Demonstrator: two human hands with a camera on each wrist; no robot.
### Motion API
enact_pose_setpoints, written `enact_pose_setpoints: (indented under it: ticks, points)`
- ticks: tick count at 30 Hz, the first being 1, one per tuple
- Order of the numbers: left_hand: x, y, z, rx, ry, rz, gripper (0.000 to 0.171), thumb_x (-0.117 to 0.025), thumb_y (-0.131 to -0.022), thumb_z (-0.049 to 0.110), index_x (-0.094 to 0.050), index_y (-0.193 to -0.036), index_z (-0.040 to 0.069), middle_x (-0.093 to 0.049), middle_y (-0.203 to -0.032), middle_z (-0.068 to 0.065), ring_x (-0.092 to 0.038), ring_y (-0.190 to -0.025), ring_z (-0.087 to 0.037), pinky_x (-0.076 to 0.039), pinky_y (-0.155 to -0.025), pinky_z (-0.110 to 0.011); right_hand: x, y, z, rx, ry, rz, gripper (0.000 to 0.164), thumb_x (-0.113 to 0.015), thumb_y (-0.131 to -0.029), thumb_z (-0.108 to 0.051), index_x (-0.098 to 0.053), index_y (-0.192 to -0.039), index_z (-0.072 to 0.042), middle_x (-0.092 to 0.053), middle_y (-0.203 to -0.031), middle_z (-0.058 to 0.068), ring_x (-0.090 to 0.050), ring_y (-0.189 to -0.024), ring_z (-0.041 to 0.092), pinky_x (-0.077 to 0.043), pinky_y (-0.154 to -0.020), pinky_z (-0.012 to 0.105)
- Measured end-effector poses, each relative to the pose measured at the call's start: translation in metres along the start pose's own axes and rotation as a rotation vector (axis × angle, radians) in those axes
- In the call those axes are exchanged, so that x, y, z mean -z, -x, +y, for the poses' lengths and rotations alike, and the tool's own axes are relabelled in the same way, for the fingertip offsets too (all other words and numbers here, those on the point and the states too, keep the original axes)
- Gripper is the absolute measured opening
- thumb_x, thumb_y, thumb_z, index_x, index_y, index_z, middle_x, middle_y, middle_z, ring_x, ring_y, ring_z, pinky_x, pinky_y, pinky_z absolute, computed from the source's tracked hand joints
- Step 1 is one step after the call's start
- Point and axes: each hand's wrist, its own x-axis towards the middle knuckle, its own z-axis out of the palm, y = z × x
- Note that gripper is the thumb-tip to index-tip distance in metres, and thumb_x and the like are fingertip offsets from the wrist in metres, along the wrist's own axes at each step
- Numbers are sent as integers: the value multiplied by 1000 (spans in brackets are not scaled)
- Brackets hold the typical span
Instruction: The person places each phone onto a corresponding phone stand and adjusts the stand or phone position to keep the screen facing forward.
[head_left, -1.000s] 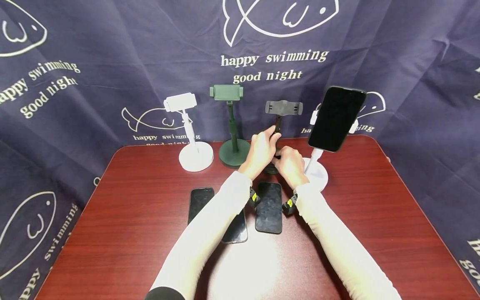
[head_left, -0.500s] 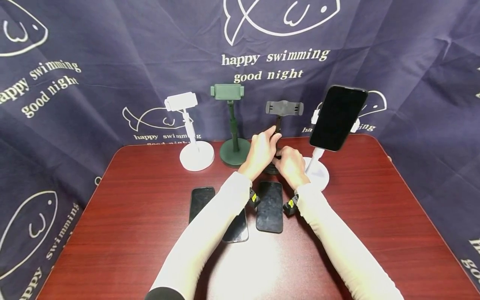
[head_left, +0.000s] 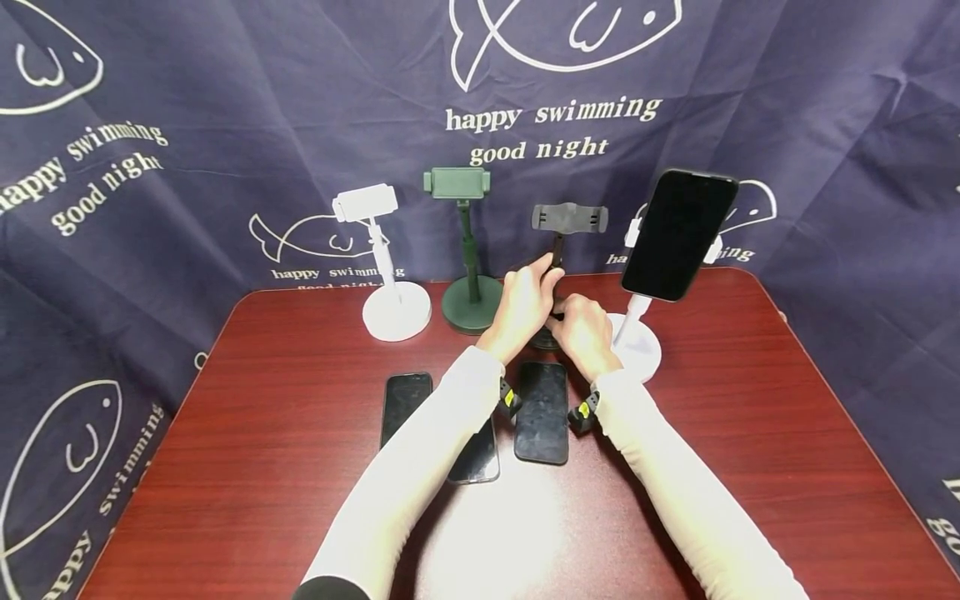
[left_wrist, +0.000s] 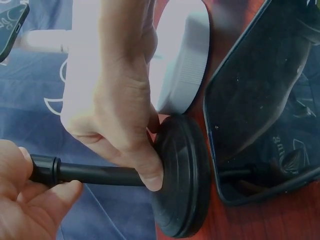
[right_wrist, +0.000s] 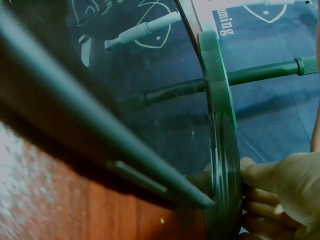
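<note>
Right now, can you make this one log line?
left grip: holds black stand's pole | right grip: touches its base | phone before it: lies on table | tilted phone: on rightmost white stand

Bkgd: dk. blue-purple cloth hung just beyond far edge of counter, cont. along L & R sides; soft folds throughout, sharper crease at upper R. Print: white line-drawn fish w/ off-white lettering "happy swimming / good night", motif rptd. at sev. spots. Counter: reddish-brn. wood-grain top, far corners rounded. Light: bright white glare on near-middle of top, fading outwd.; cloth reads bluer in both wrist views.
</note>
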Motion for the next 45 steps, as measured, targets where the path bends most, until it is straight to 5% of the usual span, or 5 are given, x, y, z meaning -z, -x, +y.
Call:
enact_pose_setpoints:
  ticks: [4, 13, 27, 33, 45]
  points:
    - [0, 1, 0, -3, 0, 2, 27, -53, -108, 27, -69, -123, 11, -72, -84, -9, -75, -98, -29, -59, -81, -36, 0, 1, 0, 3, -3, -3, 18, -80, -83, -28, -84, -100, -22, -79, -100, 11, -72, -92, 46, -54, -72, 61]
    - [1, 4, 0, 25, 1, -15, 42, -53, -108, 29, -60, -143, 7, -69, -133, -13, -70, -118, -29, -57, -97, -37, 0, 3, 0, 15, -12, -5, 18, -78, -87, -27, -84, -101, -18, -79, -98, 11, -72, -91, 43, -54, -72, 60]
    - [2, 5, 1, 15, -14, 0, 40, -53, -108, 29, -62, -141, 8, -73, -127, -12, -71, -115, -28, -58, -95, -37, 0, 4, -1, 21, -15, 0, 19, -80, -84, -28, -84, -100, -20, -79, -99, 10, -72, -92, 43, -54, -72, 60]
    - [2, 5, 0, 5, -11, 1, 36, -53, -108, 29, -66, -135, 10, -77, -104, -12, -74, -104, -29, -60, -89, -36, 0, 5, 0, 20, -14, -1, 20, -80, -83, -29, -84, -101, -20, -79, -100, 10, -72, -93, 42, -54, -73, 60]
    - [1, 7, 0, 32, 8, -3, 43, -55, -108, 30, -59, -144, 7, -67, -137, -13, -69, -118, -28, -57, -98, -37, 1, 6, -2, 4, -9, -9, 21, -80, -84, -29, -84, -103, -20, -79, -101, 10, -72, -94, 41, -54, -74, 60]
